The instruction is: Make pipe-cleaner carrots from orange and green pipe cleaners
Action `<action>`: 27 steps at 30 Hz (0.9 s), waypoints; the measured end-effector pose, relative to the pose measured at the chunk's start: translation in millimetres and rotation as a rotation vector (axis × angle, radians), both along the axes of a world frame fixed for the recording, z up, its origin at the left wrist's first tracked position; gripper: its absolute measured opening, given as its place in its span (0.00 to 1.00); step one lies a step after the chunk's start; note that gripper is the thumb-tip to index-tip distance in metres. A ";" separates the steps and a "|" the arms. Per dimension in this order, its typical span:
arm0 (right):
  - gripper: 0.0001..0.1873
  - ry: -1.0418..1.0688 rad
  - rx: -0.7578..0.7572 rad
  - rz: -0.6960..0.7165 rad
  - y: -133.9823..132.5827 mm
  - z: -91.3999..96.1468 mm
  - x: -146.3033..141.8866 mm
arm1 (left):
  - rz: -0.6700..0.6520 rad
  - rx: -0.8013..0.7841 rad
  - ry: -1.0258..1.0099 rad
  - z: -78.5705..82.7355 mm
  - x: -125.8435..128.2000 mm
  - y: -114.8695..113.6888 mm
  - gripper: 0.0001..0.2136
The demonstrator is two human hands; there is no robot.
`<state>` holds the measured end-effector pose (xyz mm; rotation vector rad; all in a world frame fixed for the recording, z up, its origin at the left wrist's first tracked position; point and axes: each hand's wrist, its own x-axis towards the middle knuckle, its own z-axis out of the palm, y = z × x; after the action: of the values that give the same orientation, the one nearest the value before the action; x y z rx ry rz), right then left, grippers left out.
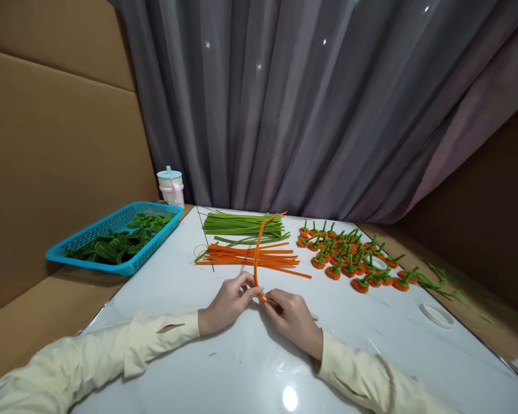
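Pipe cleaner [256, 251], orange, rises between left hand [229, 301], pinching its lower end, and right hand [294, 321], grasping a thin stick [315, 317].

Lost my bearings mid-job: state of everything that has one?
Left hand: pinching the orange stem
Right hand: closed around a stick
Orange stem: bent, upper end free
Cup: lid on
Basket: partly filled
Green bundle: lying flat
Orange bundle: lying flat
Green-stemmed pieces: crowded together
Curtain: drawn

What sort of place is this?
Likely a handicraft workstation: a held orange strip, a blue basket of leaf-like green pieces, and many orange-and-green pieces on a white tabletop.
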<state>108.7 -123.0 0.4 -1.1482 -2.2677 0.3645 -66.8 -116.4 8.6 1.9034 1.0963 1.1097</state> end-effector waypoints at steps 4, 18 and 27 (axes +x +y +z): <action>0.11 0.001 0.058 0.005 2.3 -4.1 2.8 | 0.012 -0.003 0.014 2.1 0.5 -0.2 0.09; 0.13 -0.218 0.755 0.270 8.1 -11.5 13.7 | -0.104 -0.240 -0.128 -2.8 1.1 8.0 0.14; 0.19 -0.291 0.803 0.386 1.1 10.2 13.6 | -0.337 -0.567 -0.253 6.4 -3.4 18.3 0.18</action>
<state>122.3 -121.9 10.5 -0.3622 -2.4946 -0.5755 -70.3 -98.1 14.9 1.3886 0.8000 0.7250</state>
